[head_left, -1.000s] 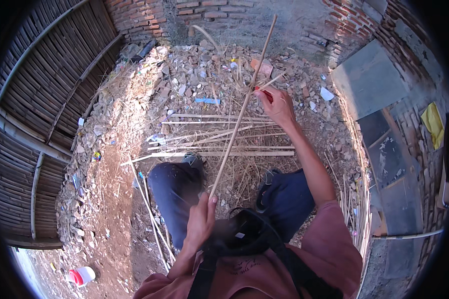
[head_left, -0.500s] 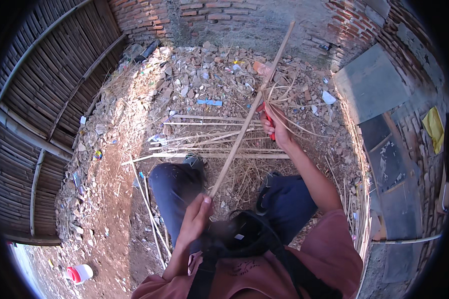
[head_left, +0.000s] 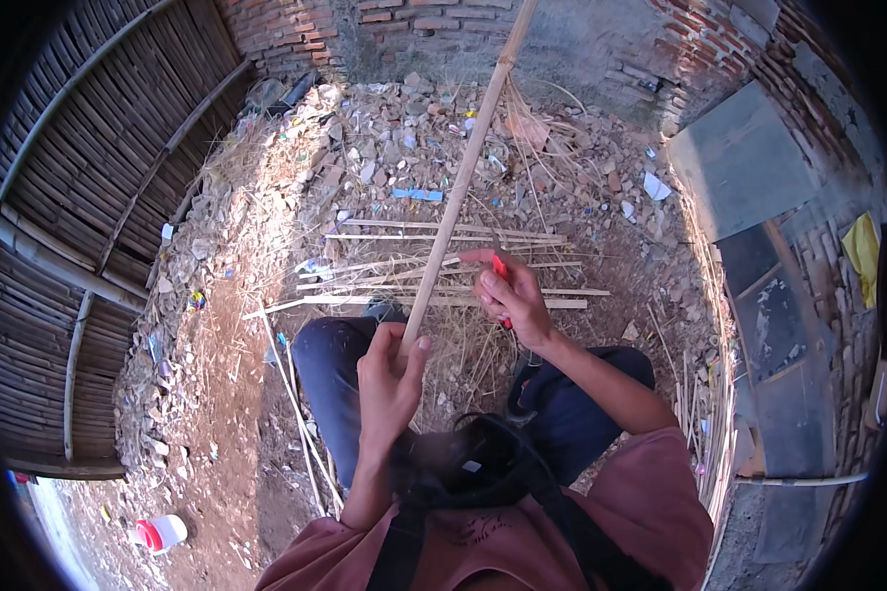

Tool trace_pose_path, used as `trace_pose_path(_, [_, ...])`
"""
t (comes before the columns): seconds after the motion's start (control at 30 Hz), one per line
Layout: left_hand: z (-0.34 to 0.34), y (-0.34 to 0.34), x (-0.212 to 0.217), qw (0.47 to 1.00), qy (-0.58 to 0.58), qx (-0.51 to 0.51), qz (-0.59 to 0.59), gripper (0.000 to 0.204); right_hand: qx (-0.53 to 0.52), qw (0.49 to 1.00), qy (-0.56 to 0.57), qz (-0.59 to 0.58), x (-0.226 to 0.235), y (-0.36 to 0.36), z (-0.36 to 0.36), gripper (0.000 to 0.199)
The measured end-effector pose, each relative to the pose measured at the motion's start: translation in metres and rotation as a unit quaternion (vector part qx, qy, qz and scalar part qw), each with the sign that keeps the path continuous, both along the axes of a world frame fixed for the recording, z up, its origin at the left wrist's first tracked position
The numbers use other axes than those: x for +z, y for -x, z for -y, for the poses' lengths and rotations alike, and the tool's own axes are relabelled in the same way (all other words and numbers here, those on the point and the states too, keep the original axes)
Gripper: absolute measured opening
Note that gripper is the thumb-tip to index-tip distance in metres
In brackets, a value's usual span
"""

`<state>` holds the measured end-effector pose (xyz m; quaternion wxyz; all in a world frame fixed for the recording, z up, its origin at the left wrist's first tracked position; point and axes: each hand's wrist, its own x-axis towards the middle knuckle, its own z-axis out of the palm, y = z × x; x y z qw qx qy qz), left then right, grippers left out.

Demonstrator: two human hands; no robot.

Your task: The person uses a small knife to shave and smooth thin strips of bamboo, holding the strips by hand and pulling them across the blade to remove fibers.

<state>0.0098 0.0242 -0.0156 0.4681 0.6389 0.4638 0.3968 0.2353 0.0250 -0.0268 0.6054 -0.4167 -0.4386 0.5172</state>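
A long pale bamboo strip (head_left: 455,202) slants up and away in front of me. Its near end sits in my left hand (head_left: 388,379), which is closed around it above my left knee. Thin curled shavings (head_left: 528,138) hang near a joint toward its far end. My right hand (head_left: 518,305) is wrapped around a red-handled knife (head_left: 501,268), whose thin blade points away from me. This hand is to the right of the strip, with its index finger reaching toward it; whether that finger touches the strip, I cannot tell.
Several cut bamboo strips (head_left: 522,301) lie crosswise beyond my knees. More long strips (head_left: 294,414) lie left of my left leg. Rubble (head_left: 384,148) covers the ground up to a brick wall (head_left: 434,32). A bamboo panel (head_left: 118,128) stands left; a red-and-white container (head_left: 160,533) sits lower left.
My right hand with the knife has come back toward me and left, away from the shavings. My left hand has risen and pushed the bamboo strip farther out.
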Motion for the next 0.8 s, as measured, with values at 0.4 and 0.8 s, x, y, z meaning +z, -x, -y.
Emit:
trace_pose_path(0.4, [-0.002,-0.01,-0.002,0.994,0.044,-0.08,0.063,0.047,0.034,0.895,-0.203,0.396,-0.003,0.004,0.013,0.029])
trace_pose_path(0.8, [-0.001,-0.014,0.008,0.987,0.05,-0.094,0.122,0.06,0.059,0.873,-0.262,0.407,-0.008,0.005,0.012,0.024])
